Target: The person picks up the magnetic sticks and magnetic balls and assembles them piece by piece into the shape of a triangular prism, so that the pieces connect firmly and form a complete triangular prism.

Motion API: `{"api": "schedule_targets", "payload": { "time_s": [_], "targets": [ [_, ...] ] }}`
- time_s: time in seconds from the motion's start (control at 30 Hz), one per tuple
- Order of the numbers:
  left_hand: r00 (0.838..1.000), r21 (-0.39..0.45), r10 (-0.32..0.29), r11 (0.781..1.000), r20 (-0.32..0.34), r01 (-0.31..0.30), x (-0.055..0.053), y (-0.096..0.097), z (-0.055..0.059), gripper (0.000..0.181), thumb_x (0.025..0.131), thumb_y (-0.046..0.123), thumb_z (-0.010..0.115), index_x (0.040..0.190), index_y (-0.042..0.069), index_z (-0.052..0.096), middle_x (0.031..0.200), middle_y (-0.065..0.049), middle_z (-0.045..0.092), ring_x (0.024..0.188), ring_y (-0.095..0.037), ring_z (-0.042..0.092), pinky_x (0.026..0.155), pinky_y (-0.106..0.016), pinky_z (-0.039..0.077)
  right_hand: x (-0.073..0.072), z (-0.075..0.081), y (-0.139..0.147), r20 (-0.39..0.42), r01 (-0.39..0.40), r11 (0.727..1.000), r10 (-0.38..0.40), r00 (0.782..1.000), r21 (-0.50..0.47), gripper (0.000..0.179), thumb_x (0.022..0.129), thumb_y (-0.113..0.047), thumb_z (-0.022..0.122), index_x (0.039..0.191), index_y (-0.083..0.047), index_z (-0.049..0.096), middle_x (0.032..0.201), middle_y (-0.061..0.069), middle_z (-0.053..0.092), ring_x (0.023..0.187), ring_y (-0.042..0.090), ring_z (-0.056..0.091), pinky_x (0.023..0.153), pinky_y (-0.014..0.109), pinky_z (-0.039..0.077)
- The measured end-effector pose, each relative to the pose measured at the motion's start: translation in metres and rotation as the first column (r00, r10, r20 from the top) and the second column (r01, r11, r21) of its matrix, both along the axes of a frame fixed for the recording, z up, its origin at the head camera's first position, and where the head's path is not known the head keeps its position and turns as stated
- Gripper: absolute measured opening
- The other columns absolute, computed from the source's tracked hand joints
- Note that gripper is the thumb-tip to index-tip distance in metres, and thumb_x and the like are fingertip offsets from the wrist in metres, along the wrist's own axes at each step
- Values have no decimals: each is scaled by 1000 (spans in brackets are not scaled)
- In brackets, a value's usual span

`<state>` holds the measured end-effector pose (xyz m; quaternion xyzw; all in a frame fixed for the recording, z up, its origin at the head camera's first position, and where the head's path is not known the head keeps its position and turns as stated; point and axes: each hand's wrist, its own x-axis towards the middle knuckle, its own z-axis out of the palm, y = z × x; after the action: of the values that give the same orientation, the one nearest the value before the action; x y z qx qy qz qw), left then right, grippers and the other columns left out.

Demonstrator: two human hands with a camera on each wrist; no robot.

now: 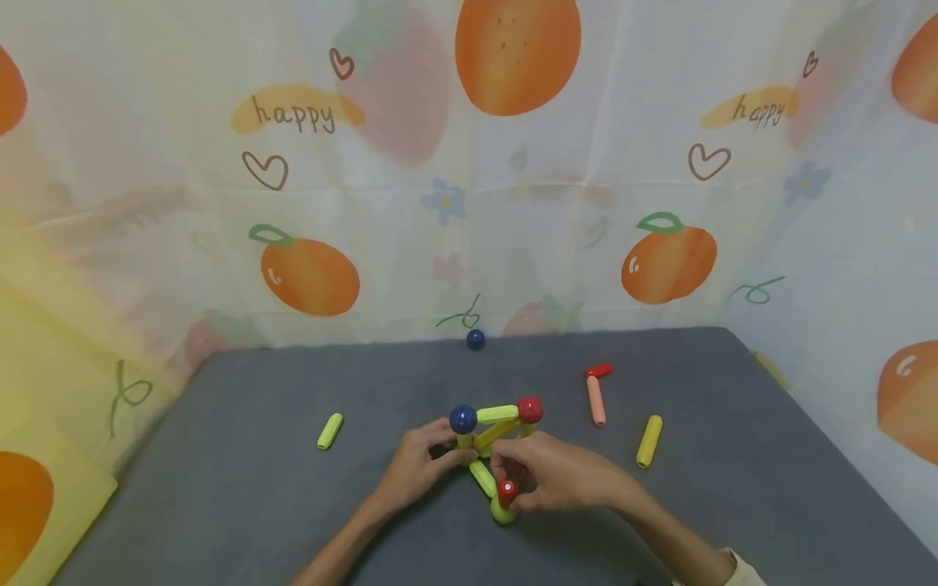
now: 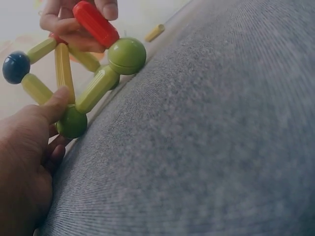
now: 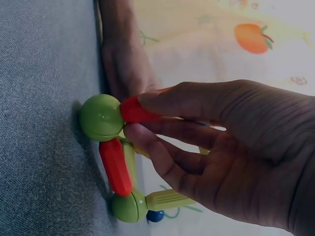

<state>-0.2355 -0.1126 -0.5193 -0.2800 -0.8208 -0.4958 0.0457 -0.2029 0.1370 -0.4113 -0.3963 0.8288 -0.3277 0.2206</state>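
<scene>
A frame of balls and rods stands on the grey table. Its top has a blue ball point(image 1: 463, 419), a light green rod point(image 1: 497, 414) and a red ball point(image 1: 531, 409). A yellow rod point(image 2: 64, 73) slants down to a low green ball point(image 2: 72, 122), which my left hand point(image 1: 421, 465) holds between thumb and fingers. My right hand point(image 1: 560, 472) pinches a red rod point(image 3: 135, 109) upright, its lower end at the near green ball point(image 3: 102, 117). From that ball a second red rod point(image 3: 115, 167) runs low to another green ball point(image 3: 129, 205).
A loose light green rod point(image 1: 330, 431) lies to the left. On the right are a yellow rod point(image 1: 649, 441), a pink rod point(image 1: 597, 401) and a short red rod point(image 1: 599, 370). Another blue ball point(image 1: 475, 339) sits at the back edge, before a printed curtain point(image 1: 513, 244).
</scene>
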Motion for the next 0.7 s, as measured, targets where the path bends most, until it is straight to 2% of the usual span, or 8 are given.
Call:
{"api": "schedule_targets", "payload": {
  "time_s": [0.2, 0.37, 0.47, 0.57, 0.63, 0.7],
  "targets": [
    [1000, -21, 9, 1000, 25, -8, -2, 3, 2, 18, 96, 30, 78, 112, 21, 77, 113, 1, 76, 102, -5, 67, 89, -25, 55, 0, 2, 1, -6, -1, 1000, 1, 1000, 13, 28, 88, 1, 79, 98, -15, 59, 87, -9, 61, 80, -4, 59, 77, 19, 53],
    [1000, -33, 25, 999, 3, -25, -1, 6, 2, 16, 94, 25, 80, 108, 22, 74, 110, 4, 74, 103, -5, 67, 91, -27, 54, -1, 6, 4, 70, 18, 998, -22, 997, 65, 29, 88, -2, 80, 106, -16, 63, 95, -10, 65, 88, -3, 65, 82, 20, 55],
    [999, -38, 37, 999, -9, -37, -1, 7, 1, 17, 93, 24, 80, 109, 22, 74, 109, 4, 74, 104, -6, 67, 93, -29, 55, -2, 14, 12, 134, 39, 995, -51, 990, 91, 26, 89, -6, 82, 107, -16, 65, 97, -8, 69, 88, -2, 66, 82, 20, 56],
    [1000, -44, 28, 999, -15, -28, -2, 8, 1, 17, 95, 24, 79, 111, 21, 73, 108, 5, 73, 103, -6, 66, 92, -29, 54, -5, 30, 28, 156, 69, 991, -87, 984, 117, 20, 89, -11, 83, 97, -13, 65, 91, -5, 68, 82, 0, 66, 78, 20, 55],
    [1000, -44, 13, 999, -14, -13, -1, 8, 0, 17, 95, 23, 78, 111, 21, 73, 107, 4, 72, 101, -6, 65, 91, -29, 54, -11, 42, 41, 113, 97, 985, -113, 987, 140, 20, 89, -14, 83, 91, -11, 64, 86, -5, 66, 80, 2, 66, 75, 21, 54],
    [1000, -43, 1, 999, -8, -2, -1, 8, 0, 17, 96, 22, 77, 112, 20, 72, 107, 4, 71, 100, -5, 64, 90, -28, 53, -22, 51, 52, 32, 162, 971, -170, 985, 176, 22, 88, -14, 83, 86, -10, 62, 81, -4, 64, 74, 5, 65, 71, 24, 53]
  ]
}}
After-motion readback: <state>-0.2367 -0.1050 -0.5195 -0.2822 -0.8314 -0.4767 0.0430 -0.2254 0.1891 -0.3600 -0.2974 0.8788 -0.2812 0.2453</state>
